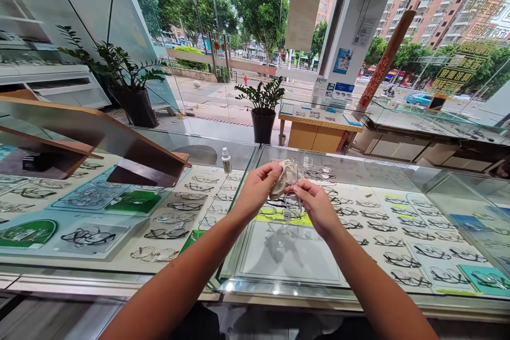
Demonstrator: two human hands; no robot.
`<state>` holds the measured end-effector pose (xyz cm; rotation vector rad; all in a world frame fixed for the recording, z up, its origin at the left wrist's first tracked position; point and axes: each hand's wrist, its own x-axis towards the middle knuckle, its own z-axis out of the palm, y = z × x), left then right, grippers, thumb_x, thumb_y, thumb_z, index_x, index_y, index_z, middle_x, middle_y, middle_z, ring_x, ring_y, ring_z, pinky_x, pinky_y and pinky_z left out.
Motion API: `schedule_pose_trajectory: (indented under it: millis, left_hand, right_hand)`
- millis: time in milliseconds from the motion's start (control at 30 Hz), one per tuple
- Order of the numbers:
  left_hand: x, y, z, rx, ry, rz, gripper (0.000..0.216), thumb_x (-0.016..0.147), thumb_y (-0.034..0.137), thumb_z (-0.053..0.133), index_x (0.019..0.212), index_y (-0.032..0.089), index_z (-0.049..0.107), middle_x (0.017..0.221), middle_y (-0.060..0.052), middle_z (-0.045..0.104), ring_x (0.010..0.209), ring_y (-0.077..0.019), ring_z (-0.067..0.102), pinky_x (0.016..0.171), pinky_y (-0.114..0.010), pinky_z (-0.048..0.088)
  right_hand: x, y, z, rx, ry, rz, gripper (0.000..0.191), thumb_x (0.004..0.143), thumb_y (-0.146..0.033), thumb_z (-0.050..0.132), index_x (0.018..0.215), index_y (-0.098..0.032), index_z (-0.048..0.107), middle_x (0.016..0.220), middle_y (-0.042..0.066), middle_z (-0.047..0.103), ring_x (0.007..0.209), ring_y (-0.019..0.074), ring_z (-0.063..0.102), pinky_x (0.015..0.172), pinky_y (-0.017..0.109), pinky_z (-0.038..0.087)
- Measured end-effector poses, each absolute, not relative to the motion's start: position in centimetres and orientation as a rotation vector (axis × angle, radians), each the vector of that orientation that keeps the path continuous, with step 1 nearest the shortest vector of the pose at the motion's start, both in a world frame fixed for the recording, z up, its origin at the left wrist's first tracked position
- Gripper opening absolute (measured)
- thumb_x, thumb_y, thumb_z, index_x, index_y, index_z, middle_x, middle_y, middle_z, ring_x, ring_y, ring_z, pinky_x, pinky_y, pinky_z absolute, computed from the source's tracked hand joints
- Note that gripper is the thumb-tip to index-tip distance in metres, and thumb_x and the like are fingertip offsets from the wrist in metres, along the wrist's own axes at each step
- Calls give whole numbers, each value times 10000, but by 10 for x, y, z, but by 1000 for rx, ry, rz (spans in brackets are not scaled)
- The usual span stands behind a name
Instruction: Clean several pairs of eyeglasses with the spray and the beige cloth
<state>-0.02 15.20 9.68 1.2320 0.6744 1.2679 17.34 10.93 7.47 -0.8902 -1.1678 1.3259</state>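
My left hand (257, 187) is closed on a crumpled beige cleaning cloth (287, 176), pinching it between thumb and fingers. The cloth is held up over the glass counter (249, 172). Beside it, my right hand (316, 203) is closed on a pair of thin-framed eyeglasses (294, 204). Part of the frame hangs below the fingers, and the upper part is against or behind the cloth. Which lens the cloth covers, I cannot tell. A small white bottle (226, 161) with a printed label stands on the counter, left of my left hand.
Many eyeglasses (401, 259) lie in rows inside the glass display cases. A brown wooden stand (131, 143) rises on the left counter. Potted plants (263, 122) stand beyond the counter by the window. A wooden display table (305, 135) with glasses is behind.
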Motion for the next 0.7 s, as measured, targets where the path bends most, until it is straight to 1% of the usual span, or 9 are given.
schedule_pose_trajectory:
  millis: [100,200,300,400,467,600,633,700]
  left_hand:
    - [4,148,95,1248,747,1324,444,814,570,840,806,152,690,771,-16,686,633,-111,596,574,-220,451]
    - [7,144,95,1209,711,1320,459,786,545,875,813,177,602,656,31,616,543,-102,581,520,-210,426]
    - [9,143,94,1150,662,1305,541,734,511,925,890,215,500,677,63,615,497,-94,578,510,-209,439]
    - [7,145,93,1166,722,1287,595,724,527,929,964,235,469,695,72,620,506,-98,576,515,-211,438]
    - [5,147,92,1235,814,1277,582,733,562,912,946,226,489,682,64,604,542,-104,572,529,-210,425]
    - [1,149,93,1372,884,1240,548,758,633,865,804,183,555,707,12,618,619,-110,553,561,-221,408]
    - [1,149,94,1380,852,1218,535,771,640,851,807,176,588,719,2,629,625,-115,552,564,-228,408]
    - [2,148,96,1373,759,1172,501,802,634,829,881,167,666,753,-12,659,647,-134,570,580,-243,423]
  right_hand:
    - [171,108,72,-865,-1196,1347,266,846,-497,834,863,-243,756,965,47,782,1007,237,647,979,385,445]
    - [170,108,71,-843,-1222,1359,256,860,-493,827,858,-247,755,955,43,777,1008,238,647,1000,391,446]
    - [170,108,70,-813,-1240,1373,265,871,-497,818,846,-246,736,959,46,778,1031,248,658,1026,402,449]
    - [172,108,69,-798,-1267,1379,274,886,-507,803,867,-244,729,976,53,784,1051,253,665,1036,406,453]
    - [173,108,69,-794,-1285,1373,267,897,-505,792,892,-244,734,978,56,787,1057,252,665,1022,399,460]
    - [174,107,72,-780,-1303,1358,239,917,-480,779,894,-246,737,971,51,788,1033,239,666,996,383,467]
    - [174,106,73,-776,-1306,1358,238,919,-479,776,895,-245,739,973,50,788,1025,237,669,997,384,467]
    - [174,107,74,-775,-1312,1359,248,915,-490,778,902,-245,746,977,51,787,1015,240,677,1008,393,469]
